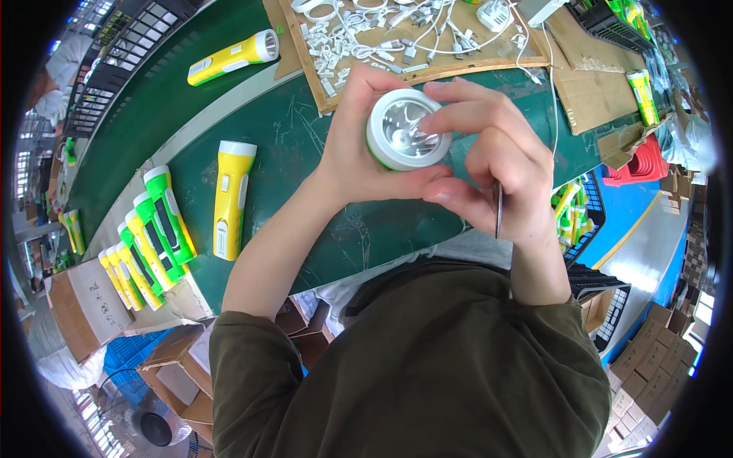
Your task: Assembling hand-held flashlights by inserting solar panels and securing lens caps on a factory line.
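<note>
Fingers [368,79] of the left hand [347,156] curl snugly round a white-rimmed flashlight head [397,133], spread about its width, its shiny reflector facing up; I can't see what body lies beneath. From the three o'clock side, the right hand [508,149] comes over half-curled, two fingertips at the rim and reflector, thumb just beside the left thumb; a thin dark rod [499,210] sits tucked in its folded fingers.

All this is held above a green worktop [343,237]. Reckoning from the flashlight head, a wooden-edged tray [312,74] of white cables [410,55] lies at twelve o'clock. One yellow flashlight [231,58] rests at ten, a second yellow flashlight [235,200] at eight, and farther out that way, a row of green and yellow flashlights [156,250]. At four o'clock, a black crate [598,202] holds more.
</note>
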Available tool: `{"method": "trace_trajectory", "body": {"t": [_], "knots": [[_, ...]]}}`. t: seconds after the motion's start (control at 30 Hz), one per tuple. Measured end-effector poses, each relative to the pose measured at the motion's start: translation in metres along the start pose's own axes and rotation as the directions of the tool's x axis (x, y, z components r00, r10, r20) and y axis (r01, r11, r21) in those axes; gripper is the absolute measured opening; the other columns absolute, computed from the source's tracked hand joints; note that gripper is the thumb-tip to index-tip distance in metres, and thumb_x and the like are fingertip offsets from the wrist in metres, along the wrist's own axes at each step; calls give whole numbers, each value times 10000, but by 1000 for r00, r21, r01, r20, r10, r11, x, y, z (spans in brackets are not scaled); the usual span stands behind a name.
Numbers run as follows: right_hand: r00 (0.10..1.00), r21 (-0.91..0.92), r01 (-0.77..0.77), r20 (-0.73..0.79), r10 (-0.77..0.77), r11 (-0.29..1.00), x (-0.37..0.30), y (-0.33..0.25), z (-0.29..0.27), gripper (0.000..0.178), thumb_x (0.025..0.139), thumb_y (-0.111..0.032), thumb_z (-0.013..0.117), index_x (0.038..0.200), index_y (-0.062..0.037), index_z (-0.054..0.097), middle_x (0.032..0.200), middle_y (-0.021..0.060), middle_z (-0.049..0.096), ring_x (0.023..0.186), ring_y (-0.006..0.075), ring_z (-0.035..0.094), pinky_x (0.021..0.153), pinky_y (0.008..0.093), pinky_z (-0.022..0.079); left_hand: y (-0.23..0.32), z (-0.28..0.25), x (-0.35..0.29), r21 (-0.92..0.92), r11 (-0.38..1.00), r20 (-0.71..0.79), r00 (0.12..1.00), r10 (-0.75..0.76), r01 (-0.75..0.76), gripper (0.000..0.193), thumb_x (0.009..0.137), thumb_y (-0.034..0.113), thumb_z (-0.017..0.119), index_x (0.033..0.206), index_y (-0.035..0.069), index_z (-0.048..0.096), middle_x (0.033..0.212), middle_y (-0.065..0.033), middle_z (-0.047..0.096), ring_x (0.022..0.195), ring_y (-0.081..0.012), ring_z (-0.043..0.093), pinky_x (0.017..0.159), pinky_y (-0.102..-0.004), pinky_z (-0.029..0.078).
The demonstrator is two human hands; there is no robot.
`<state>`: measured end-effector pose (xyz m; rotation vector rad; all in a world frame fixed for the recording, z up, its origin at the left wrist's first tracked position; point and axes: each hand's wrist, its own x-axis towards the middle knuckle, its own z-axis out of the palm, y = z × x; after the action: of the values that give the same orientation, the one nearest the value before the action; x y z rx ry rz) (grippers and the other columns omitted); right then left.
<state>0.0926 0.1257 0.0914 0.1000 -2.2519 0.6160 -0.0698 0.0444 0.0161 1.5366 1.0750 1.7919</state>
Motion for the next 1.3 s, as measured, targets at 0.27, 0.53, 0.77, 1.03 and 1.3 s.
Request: {"method": "trace_trajectory", "body": {"t": [0.27,0.53,0.77,1.03,1.3], "knots": [[954,18,-297,50,295,955,24,-18,-7,506,667,-84,854,700,-76,349,1149,160,656,901,216,622,763,293,490,1,2,2,93,996,16,1000,-21,19,772,567,238,931,1114,73,411,999,-59,594,910,-126,599,772,-290,498],[892,7,-375,275,358,927,24,-11,-24,454,707,-51,815,729,-58,361,1225,178,636,935,207,602,811,296,476,11,2,9,139,988,91,993,-76,62,702,556,246,902,1125,68,531,1012,-51,642,929,-148,632,812,-301,506],[851,72,-338,449,272,939,31,3,-38,423,758,-23,761,732,-62,340,1250,267,593,1069,286,603,904,364,483,41,-3,22,42,920,207,897,-390,390,576,600,271,871,1074,30,650,957,-58,690,905,-162,660,847,-310,508],[848,590,-491,493,195,641,27,14,-40,339,763,44,686,788,-107,384,1337,348,474,1214,456,526,979,497,464,77,-4,24,-147,753,396,736,-549,641,423,670,261,821,972,12,661,740,-52,642,578,-123,606,486,-264,486],[840,648,-472,536,82,598,31,20,-39,389,685,92,655,852,-157,408,1329,332,485,1254,470,479,1025,552,409,78,-2,21,-227,665,521,665,-534,711,328,720,271,778,883,14,657,653,-46,602,527,-136,594,459,-263,473]]}}
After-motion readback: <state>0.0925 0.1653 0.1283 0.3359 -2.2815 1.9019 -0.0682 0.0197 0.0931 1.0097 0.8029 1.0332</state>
